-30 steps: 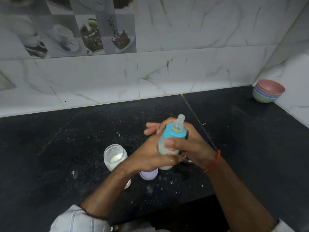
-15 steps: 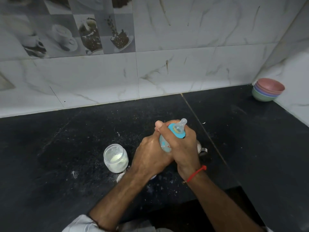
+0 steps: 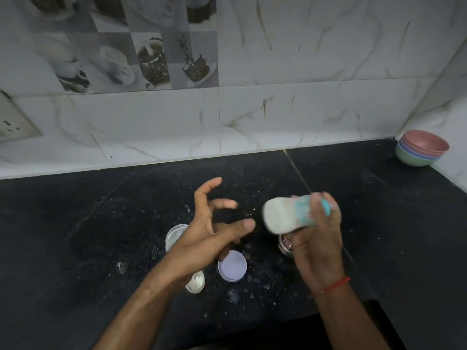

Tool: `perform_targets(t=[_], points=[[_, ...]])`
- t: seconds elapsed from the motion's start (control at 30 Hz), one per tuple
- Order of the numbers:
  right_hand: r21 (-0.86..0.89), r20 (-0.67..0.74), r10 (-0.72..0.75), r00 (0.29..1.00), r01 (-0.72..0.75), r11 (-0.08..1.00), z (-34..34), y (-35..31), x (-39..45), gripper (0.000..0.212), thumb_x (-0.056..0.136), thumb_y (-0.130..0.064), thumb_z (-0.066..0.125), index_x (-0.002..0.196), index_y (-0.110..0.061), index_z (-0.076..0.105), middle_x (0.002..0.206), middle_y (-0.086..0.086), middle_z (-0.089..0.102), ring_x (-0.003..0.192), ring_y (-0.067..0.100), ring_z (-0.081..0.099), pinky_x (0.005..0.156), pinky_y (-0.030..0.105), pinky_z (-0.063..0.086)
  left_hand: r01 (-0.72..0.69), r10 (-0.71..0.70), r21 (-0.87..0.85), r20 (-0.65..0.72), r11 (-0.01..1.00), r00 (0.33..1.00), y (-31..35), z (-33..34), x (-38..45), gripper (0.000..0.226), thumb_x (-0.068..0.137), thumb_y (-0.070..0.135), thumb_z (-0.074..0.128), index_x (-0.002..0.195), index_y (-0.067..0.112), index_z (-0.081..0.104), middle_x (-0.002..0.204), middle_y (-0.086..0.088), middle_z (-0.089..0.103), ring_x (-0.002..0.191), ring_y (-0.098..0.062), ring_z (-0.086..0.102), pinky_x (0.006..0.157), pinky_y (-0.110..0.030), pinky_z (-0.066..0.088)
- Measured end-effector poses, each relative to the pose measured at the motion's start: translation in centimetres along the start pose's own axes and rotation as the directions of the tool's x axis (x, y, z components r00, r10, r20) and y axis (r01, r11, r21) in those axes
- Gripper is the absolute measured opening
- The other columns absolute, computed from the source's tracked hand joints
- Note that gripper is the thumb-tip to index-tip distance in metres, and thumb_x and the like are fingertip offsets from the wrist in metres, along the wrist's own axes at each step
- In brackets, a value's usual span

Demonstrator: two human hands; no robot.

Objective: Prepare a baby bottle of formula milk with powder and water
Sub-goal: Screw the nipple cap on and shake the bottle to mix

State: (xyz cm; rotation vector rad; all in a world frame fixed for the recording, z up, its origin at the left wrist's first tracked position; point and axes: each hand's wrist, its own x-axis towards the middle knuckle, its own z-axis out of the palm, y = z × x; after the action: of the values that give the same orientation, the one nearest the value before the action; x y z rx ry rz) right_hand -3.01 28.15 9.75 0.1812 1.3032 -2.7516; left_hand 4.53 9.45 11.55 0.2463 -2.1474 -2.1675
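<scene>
My right-hand fingers [image 3: 326, 205] are wrapped tight round the baby bottle [image 3: 290, 214] at its blue collar end — the bottle is blurred, lying almost level in the air, base pointing left, teat end buried in my grip. That long axis runs straight across toward my left hand [image 3: 209, 231], which hangs just beside the base, not touching it, fingers spread and loose, holding nothing. My read: a shake to mix. The right hand [image 3: 318, 238] has the bottle outright; the left is the near one if a steadying palm is wanted. Right wrist is cocked up, forearm rising from below. Under the hands on the dark tabletop [image 3: 75, 236] sit the powder jar [image 3: 175, 234] and its lilac lid [image 3: 232, 266].
</scene>
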Motion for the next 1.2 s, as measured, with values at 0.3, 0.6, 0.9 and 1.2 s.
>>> perform_targets(t=[0.3, 0.6, 0.9, 1.2], points=[[-0.267, 0.231, -0.005, 0.973, 0.068, 0.961, 0.1, -0.8, -0.9, 0.083, 0.063, -0.042, 0.092, 0.134, -0.043, 0.048, 0.114, 0.020, 0.066, 0.094, 0.027, 0.072, 0.073, 0.047, 0.063, 0.022, 0.071, 0.288, -0.309, 0.957, 0.949, -3.3, -6.7, -1.3, 0.045, 0.086, 0.062, 0.070, 0.125, 0.043, 0.058, 0.115, 0.014, 0.066, 0.075, -0.015, 0.070, 0.073, -0.027, 0.054], [-0.403, 0.456, -0.217, 0.863, 0.417, 0.814, -0.1, -1.8, -0.7, 0.076, 0.067, -0.046, 0.093, 0.127, -0.040, 0.046, 0.116, 0.028, 0.064, 0.096, 0.037, 0.072, 0.083, 0.050, 0.063, 0.015, 0.187, 0.342, -0.550, 0.940, 0.814, -5.0, -9.2, -2.6, 0.034, 0.090, 0.049, 0.060, 0.116, 0.029, 0.069, 0.116, 0.006, 0.071, 0.068, -0.008, 0.069, 0.063, -0.011, 0.052], [-0.540, 0.441, -0.305, 0.844, 0.521, 0.661, 0.3, -0.9, -1.1, 0.079, 0.068, -0.045, 0.093, 0.128, -0.043, 0.043, 0.122, 0.020, 0.063, 0.101, 0.036, 0.071, 0.087, 0.060, 0.059, 0.033, 0.234, 0.403, -0.593, 0.914, 0.771, -6.1, -9.7, -3.0, 0.031, 0.089, 0.053, 0.059, 0.108, 0.031, 0.070, 0.116, 0.005, 0.070, 0.077, -0.029, 0.070, 0.062, -0.018, 0.051], [-0.621, 0.538, -0.443, 0.717, 0.693, 0.367, 0.6, -1.9, -1.4, 0.075, 0.077, -0.034, 0.087, 0.130, -0.052, 0.037, 0.117, 0.002, 0.067, 0.099, 0.018, 0.071, 0.089, 0.044, 0.058, 0.033, 0.236, 0.406, -0.594, 0.913, 0.769, -6.9, -9.9, -3.1, 0.015, 0.094, 0.045, 0.063, 0.104, 0.037, 0.070, 0.118, 0.006, 0.070, 0.079, -0.030, 0.071, 0.066, -0.031, 0.055]])
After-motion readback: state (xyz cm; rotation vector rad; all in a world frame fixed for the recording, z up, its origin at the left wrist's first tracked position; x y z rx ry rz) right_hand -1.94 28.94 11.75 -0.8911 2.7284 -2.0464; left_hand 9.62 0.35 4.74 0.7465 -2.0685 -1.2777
